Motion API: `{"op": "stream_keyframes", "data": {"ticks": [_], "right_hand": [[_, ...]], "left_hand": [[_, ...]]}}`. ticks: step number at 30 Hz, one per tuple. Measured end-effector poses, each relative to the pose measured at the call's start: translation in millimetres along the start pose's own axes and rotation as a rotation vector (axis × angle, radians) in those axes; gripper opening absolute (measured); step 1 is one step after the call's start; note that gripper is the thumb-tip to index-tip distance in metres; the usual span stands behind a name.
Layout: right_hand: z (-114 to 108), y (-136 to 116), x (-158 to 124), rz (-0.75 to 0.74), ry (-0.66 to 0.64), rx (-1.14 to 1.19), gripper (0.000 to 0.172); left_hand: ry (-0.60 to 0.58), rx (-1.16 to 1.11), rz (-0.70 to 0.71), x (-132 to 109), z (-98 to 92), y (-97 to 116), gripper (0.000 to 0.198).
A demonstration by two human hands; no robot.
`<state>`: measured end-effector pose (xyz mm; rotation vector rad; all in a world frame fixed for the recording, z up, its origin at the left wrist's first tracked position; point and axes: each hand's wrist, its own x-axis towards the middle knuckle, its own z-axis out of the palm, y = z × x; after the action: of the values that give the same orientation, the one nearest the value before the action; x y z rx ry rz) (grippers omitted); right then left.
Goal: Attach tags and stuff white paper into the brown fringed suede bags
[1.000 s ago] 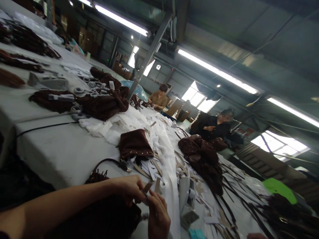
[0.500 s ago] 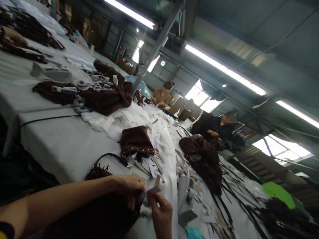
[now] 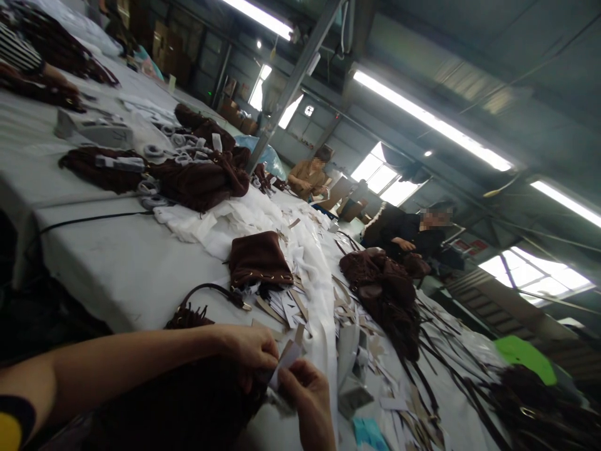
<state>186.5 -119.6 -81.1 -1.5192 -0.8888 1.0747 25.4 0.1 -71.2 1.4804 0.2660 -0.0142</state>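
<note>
Head view, hands [image 3: 307,389] at pale strip [image 3: 288,356], red signs [image 3: 477,246] illegible

A short pale strip [image 3: 288,356] stands slanted beside the dark, nearly black piece [image 3: 183,401] below.

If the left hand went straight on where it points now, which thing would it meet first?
Most likely the pale strip between it and the right hand; depth there is hard to judge.

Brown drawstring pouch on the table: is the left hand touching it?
Apart: the head view shows tabletop between the left hand and the brown drawstring pouch.
</note>
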Motion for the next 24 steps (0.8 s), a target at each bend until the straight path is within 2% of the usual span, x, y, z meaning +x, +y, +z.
{"op": "stream_keyframes", "data": {"ticks": [2, 4, 5, 6, 7, 10, 12, 17, 21, 24], "right_hand": [[-2.7, 4.6, 2.4, 0.008, 0.026, 0.115, 0.051], [-5.2, 3.7, 2.0, 0.021, 0.027, 0.191, 0.077], [-6.1, 1.1, 0.4, 0.030, 0.011, 0.195, 0.086], [-6.6, -2.6, -1.8, 0.040, -0.021, 0.183, 0.087], [-6.9, -7.1, -4.5, 0.050, -0.067, 0.158, 0.081], [-7.6, -21.8, -11.0, 0.059, -0.211, 0.029, 0.042], [-9.2, -30.4, -11.7, 0.068, -0.238, -0.056, 0.028], [-14.9, -48.8, -6.8, 0.134, -0.233, -0.255, 0.040], [-15.5, -64.3, -6.4, 0.082, -0.364, -0.556, 0.013], [-13.9, -74.7, -5.3, -0.006, -0.376, -0.793, 0.009]], "left_hand": [[-0.004, -0.014, 0.017, -1.2, 2.6, 2.1, 0.020], [-0.003, -0.041, 0.015, -3.4, 5.9, 4.9, 0.019], [-0.002, -0.049, 0.010, -4.7, 7.8, 6.1, 0.018], [0.002, -0.047, 0.005, -5.8, 9.8, 6.9, 0.016], [0.011, -0.033, -0.001, -6.6, 11.7, 7.1, 0.015], [0.041, 0.039, -0.019, -6.7, 16.5, 5.8, 0.015], [0.049, 0.079, -0.028, -5.8, 18.8, 5.4, 0.015], [0.011, 0.138, -0.057, -4.5, 22.2, 11.2, 0.010], [-0.012, 0.156, -0.087, -1.7, 23.5, 12.7, 0.010], [-0.016, 0.165, -0.099, 1.9, 24.1, 10.1, 0.010]]}}
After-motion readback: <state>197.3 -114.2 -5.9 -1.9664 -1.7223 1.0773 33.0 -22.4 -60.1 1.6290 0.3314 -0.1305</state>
